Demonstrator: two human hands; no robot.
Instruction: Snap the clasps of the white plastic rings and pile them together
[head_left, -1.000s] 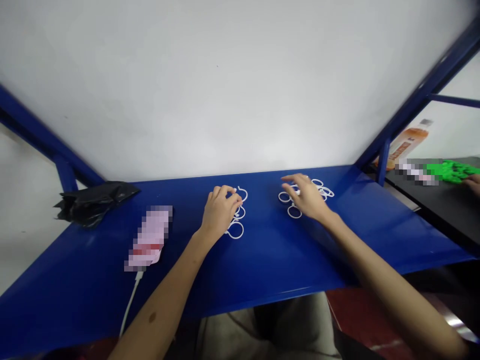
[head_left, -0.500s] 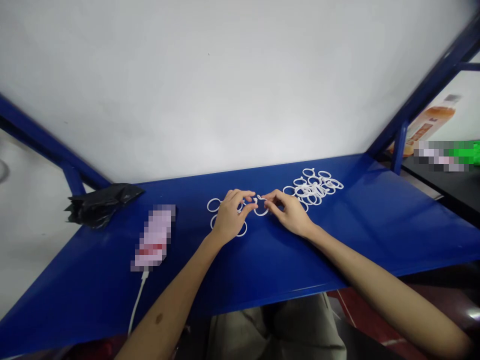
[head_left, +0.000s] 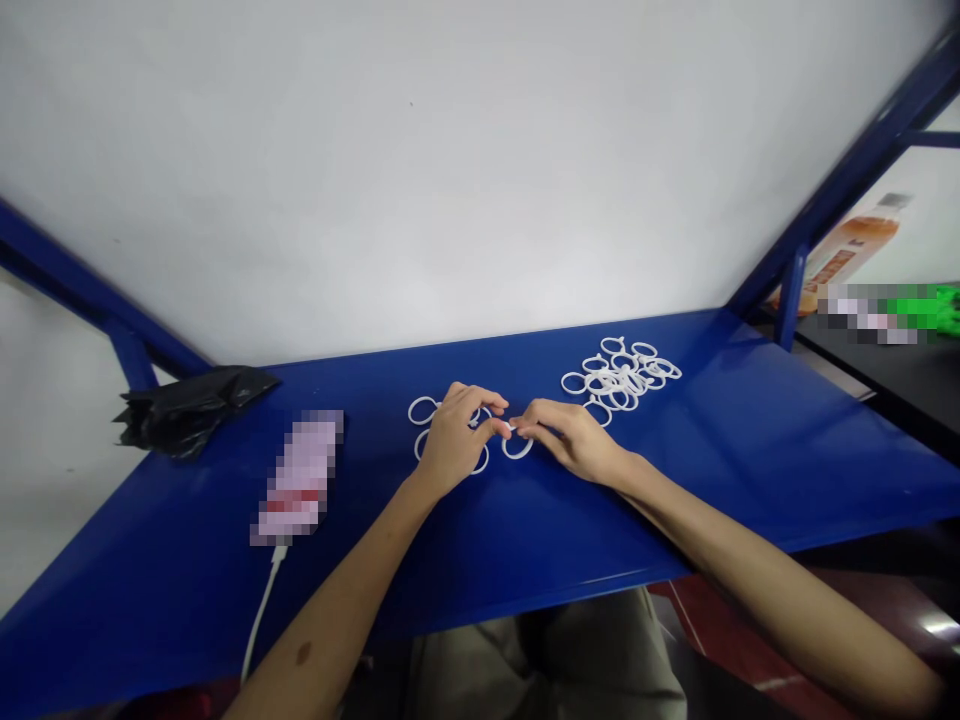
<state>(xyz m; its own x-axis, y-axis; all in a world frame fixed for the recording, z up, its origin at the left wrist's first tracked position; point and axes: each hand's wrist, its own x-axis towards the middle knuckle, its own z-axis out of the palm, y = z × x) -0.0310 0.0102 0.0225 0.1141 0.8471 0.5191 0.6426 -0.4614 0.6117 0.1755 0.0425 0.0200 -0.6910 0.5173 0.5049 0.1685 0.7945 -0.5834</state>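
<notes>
My left hand (head_left: 450,445) and my right hand (head_left: 574,438) meet at the middle of the blue shelf (head_left: 675,500), fingertips pinched together on one small white ring (head_left: 517,447). Under and beside my left hand lie a few white rings (head_left: 422,410) in a small group. A heap of several more white rings (head_left: 621,375) lies to the right, behind my right hand.
A blurred pink packet (head_left: 298,477) with a white cable (head_left: 260,610) lies at the left. A crumpled black bag (head_left: 187,405) sits at the far left. A white wall rises behind. Blue frame posts (head_left: 791,295) stand at the right, beside a bottle (head_left: 847,250) and green items.
My right hand left the heap of rings and came left with one ring. My left hand met it, and both now pinch that ring nearer to me.
</notes>
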